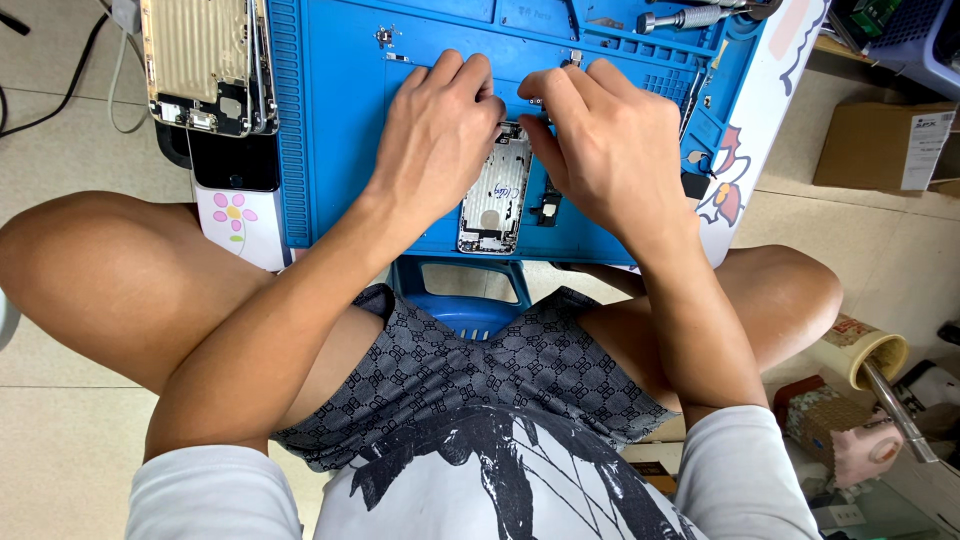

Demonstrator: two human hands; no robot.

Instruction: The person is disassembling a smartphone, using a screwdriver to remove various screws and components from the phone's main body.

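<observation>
— Looking down, what are the hands on?

— Both sit on an opened phone housing [492, 200], a silver shell lying lengthwise on the blue work mat [330, 130] that covers the bench. The left hand [437, 135] presses its curled fingers over the shell's upper left edge; the right hand [608, 140] has its fingertips bent down at the shell's top end, at about one o'clock from its middle. Whether those fingertips pinch a small part I cannot tell; they hide the spot.

— How far along does the work look?

— My judgement: midway. The shell is open with its bare inside showing, and a small dark part [546, 207] lies loose on the mat just at three o'clock of it. Nothing covers the shell yet.

— Anything else about?

— A second phone frame [200, 65] rests at ten o'clock, past the mat's left edge, over a dark screen panel [235, 160]. A metal screwdriver [680, 18] lies at the mat's far edge, at one o'clock. A cardboard box [880, 145] stands on the floor at three o'clock.
</observation>
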